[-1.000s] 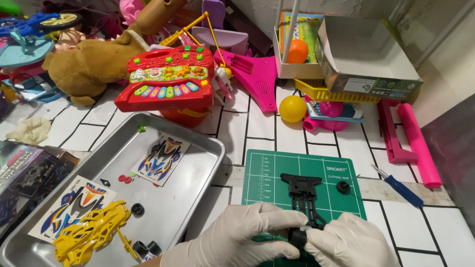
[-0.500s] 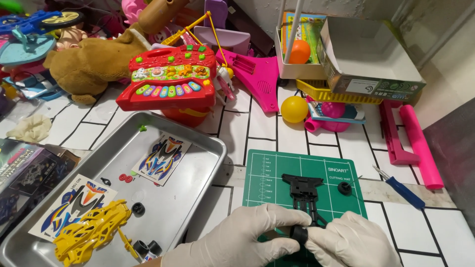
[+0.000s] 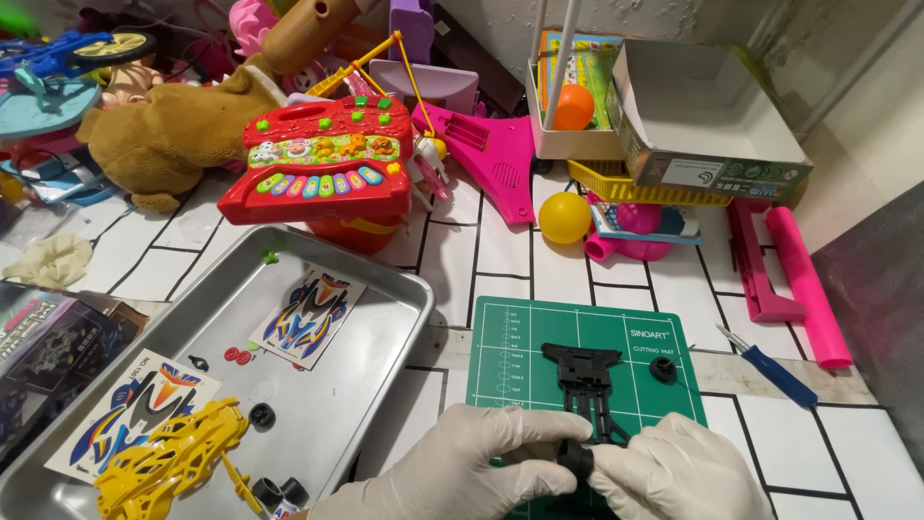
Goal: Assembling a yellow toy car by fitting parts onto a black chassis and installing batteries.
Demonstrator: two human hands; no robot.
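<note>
Little was found to have moved since the earlier frames: both gloved hands were kept at the near edge of the green cutting mat (image 3: 539,332), and only a slight shift of view was noted. The left hand (image 3: 452,472) and the right hand (image 3: 679,477), both in white gloves, were seen pressed close together, fingertips pinching a small black round wheel-like part (image 3: 577,458) against the near end of the black plastic toy-car chassis (image 3: 585,380), which lay flat on the mat.

Assembly was judged to be at an early stage. The chassis was bare, with one wheel in hand. A second black wheel (image 3: 663,368) lay loose on the mat to the right. Left unfitted in the grey metal tray (image 3: 385,289) to the left were the yellow plastic body frame (image 3: 168,462), two sticker sheets (image 3: 308,313), small black tyres (image 3: 262,415) and red round pieces (image 3: 236,355).

A blue-handled screwdriver (image 3: 770,361) lay unused to the right. Farther off, a red toy keyboard (image 3: 322,164), a brown plush toy (image 3: 168,130) and a yellow ball (image 3: 564,218) were noted. Nothing obstructed the mat.
</note>
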